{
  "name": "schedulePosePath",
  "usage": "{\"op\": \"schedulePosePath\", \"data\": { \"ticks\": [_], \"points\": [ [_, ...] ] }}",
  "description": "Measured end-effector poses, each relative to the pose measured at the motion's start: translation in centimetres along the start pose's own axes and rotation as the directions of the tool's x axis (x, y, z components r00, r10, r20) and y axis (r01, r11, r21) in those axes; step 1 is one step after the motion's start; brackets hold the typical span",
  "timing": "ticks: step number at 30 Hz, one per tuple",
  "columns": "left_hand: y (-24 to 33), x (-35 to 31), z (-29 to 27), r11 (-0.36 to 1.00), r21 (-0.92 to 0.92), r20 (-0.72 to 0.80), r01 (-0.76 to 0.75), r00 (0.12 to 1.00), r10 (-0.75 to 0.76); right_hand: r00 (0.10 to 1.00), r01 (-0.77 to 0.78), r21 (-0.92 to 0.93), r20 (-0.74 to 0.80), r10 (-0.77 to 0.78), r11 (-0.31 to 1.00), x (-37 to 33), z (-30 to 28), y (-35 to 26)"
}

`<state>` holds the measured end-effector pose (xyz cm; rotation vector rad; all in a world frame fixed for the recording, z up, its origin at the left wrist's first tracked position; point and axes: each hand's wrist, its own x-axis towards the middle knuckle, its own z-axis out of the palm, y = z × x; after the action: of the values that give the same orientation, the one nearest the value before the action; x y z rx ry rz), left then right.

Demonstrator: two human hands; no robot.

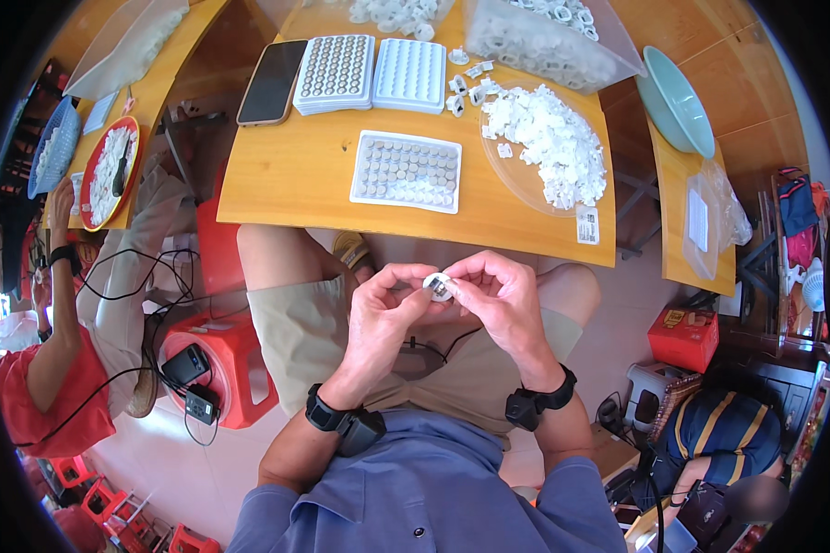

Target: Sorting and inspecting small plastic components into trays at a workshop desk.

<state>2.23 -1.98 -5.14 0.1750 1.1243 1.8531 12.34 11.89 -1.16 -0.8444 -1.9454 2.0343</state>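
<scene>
In front of my lap, both hands hold a small round white plastic part point(438, 287) with dark and metallic bits inside. My left hand point(385, 302) pinches one side with thumb and forefinger. On the opposite side, the thumb and fingertips of my right hand point(494, 293) press against it. Nearest beyond them on the wooden table point(295, 189) lies a white tray point(406, 205) with rows of silver button cells. A pile of small white plastic pieces point(567, 152) sits to its right on a clear round plate point(500, 170).
Further back are a black phone point(272, 83), stacked trays of button cells point(332, 108), a white dimpled tray point(409, 76), loose white parts point(456, 104) and a clear bin point(544, 57). A green basin point(675, 101) stands right. Another person point(65, 378) sits left, beside a red stool point(221, 359) with cables.
</scene>
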Motion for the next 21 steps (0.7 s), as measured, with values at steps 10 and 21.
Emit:
{"op": "schedulePosePath", "data": {
  "ticks": [10,21],
  "points": [
    [0.6,0.1,-0.8,0.898,-0.358,0.18,0.257,0.962,-0.204,1.0,-0.017,0.081,0.008,0.017,0.997,0.0,-0.6,0.1],
    [-0.3,0.6,-1.6,0.881,-0.345,0.297,0.325,0.928,-0.226,0.994,0.105,0.018,-0.038,-0.104,0.994,0.3,-0.7,1.3]
  ]
}}
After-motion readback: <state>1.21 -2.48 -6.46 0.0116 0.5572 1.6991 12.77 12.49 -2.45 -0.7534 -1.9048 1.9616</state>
